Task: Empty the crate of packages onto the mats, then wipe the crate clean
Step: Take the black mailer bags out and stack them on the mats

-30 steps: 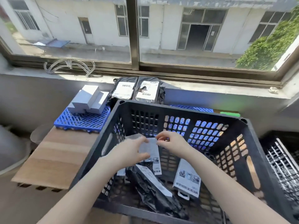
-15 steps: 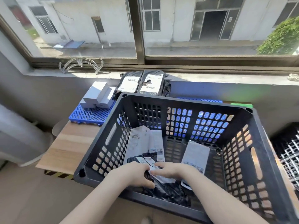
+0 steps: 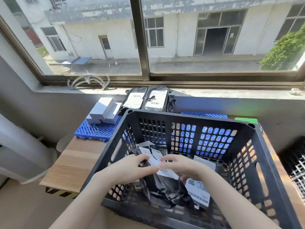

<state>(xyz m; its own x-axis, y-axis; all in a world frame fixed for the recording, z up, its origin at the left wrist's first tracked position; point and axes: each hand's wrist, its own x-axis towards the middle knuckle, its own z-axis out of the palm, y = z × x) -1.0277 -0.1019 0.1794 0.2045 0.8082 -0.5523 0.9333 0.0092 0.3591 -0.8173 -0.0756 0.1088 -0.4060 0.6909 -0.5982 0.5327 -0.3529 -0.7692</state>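
A black perforated crate (image 3: 186,119) stands on the wooden table in front of me. Inside it, my left hand (image 3: 130,169) and my right hand (image 3: 183,166) both grip a black plastic package (image 3: 163,184) with a white label, lifted a little off the crate floor. A grey-white flat packet (image 3: 198,190) lies at the crate's right, and another flat grey packet (image 3: 146,146) leans further back. Behind the crate, two black labelled packages (image 3: 145,100) and white boxes (image 3: 104,111) rest on a blue grid mat (image 3: 94,131).
A second blue mat (image 3: 204,115) and a green item (image 3: 246,120) lie behind the crate's far wall. The wooden table (image 3: 74,159) ends at the left with a striped edge. Another dark crate (image 3: 295,164) stands at the right. A window sill runs behind.
My hands went down from the flat grey packets to the black package and now hold it raised by its labelled top. The view has shifted upward.
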